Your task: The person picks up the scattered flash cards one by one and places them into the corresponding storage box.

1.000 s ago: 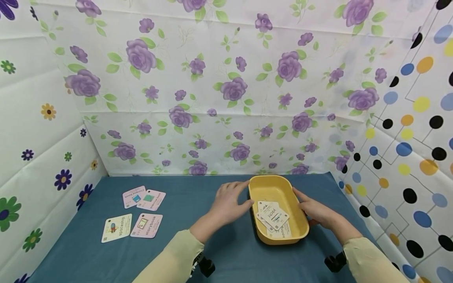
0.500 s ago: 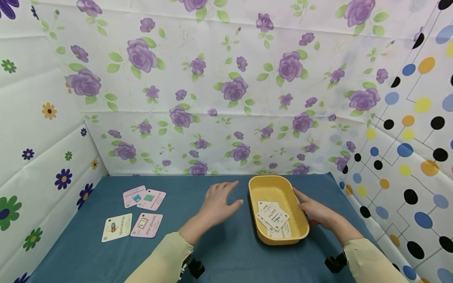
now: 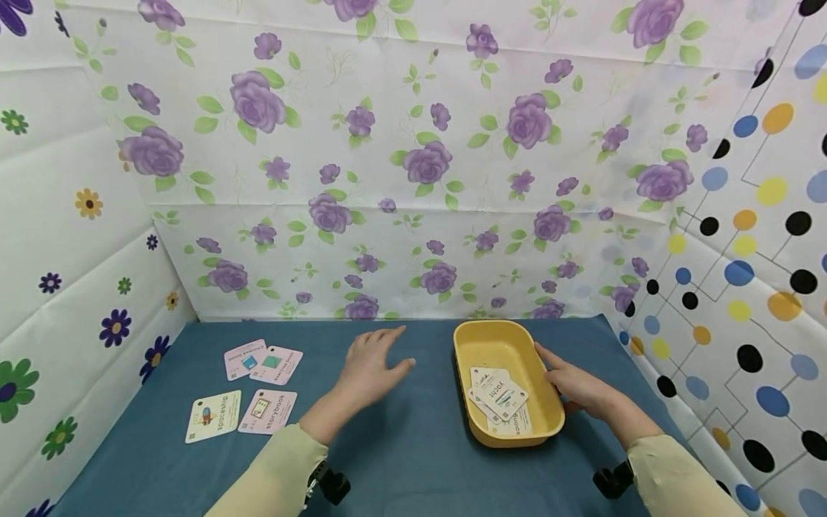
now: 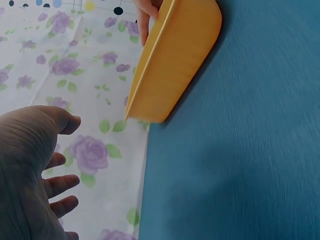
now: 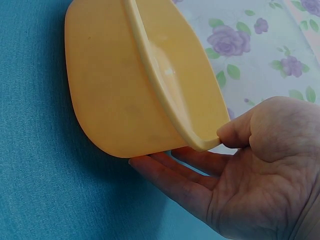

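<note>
My right hand (image 3: 586, 388) holds the right side of a yellow plastic bin (image 3: 494, 347). In the right wrist view, the thumb is at the rim and the other fingers lie against the outside of the wall (image 5: 110, 90). Several white picture cards (image 3: 502, 395) overlap inside the bin, the top one reading "yacht". Left of it, my left hand (image 3: 367, 371) is in the air over the cloth with fingers spread, holding nothing. The left wrist view shows that hand (image 4: 30, 165) apart from the bin (image 4: 172, 60).
On the left of the blue cloth (image 3: 413, 459) lie two overlapping pink cards (image 3: 276, 365), a pink "storybook" card (image 3: 268, 412) and a cream "spaceship" card (image 3: 213, 416). A purple-flowered sheet (image 3: 388, 179) forms the back wall, with patterned sheets at both sides.
My left hand has let go of the bin's left rim and moved left, away from it. The right hand, the bin and the cards have stayed in place.
</note>
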A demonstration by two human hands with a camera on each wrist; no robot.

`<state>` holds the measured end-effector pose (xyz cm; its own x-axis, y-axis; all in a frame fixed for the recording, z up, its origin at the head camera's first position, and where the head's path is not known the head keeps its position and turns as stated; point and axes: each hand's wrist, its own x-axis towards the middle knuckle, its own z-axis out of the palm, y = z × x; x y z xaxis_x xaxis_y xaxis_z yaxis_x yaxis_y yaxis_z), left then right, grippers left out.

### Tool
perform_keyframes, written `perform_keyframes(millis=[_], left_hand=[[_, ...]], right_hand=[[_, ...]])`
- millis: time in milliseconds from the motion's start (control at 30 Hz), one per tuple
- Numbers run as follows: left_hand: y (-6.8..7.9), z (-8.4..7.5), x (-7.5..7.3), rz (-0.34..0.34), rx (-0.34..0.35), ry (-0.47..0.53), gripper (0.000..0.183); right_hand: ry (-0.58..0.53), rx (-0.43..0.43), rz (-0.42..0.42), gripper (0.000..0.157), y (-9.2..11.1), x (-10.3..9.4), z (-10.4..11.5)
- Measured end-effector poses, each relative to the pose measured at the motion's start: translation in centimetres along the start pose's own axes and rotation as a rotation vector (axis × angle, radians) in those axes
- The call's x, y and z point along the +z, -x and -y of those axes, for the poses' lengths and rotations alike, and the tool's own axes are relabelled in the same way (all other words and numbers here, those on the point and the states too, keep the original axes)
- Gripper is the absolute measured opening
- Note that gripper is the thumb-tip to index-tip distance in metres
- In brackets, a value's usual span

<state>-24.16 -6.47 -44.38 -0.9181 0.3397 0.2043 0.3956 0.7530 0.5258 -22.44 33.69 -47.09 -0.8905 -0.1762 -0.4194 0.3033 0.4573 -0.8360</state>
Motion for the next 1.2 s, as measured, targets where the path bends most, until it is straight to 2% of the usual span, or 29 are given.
perform_keyframes(millis=[233, 633, 967, 1200], left_hand=[[0.8, 1.5, -0.4, -0.018, -0.004, 0.008, 0.066], [1.9, 4.4, -1.7, -0.051, -0.081, -0.021, 0.066], [2.3, 6.3, -2.9, -0.054, -0.124, -0.042, 0.067], [2.9, 8.3, -4.0, -0.06, -0.155, -0.076, 0.066]], right_hand=[[0.005, 0.009, 0.0, 0.074, 0.0, 0.1, 0.0], [0.009, 0.005, 0.002, 0.075, -0.2, 0.0, -0.2], [0.013, 0.018, -0.011, 0.075, -0.1, 0.1, -0.2], [0.016, 0.023, -0.027, 0.075, -0.2, 0.1, -0.2]])
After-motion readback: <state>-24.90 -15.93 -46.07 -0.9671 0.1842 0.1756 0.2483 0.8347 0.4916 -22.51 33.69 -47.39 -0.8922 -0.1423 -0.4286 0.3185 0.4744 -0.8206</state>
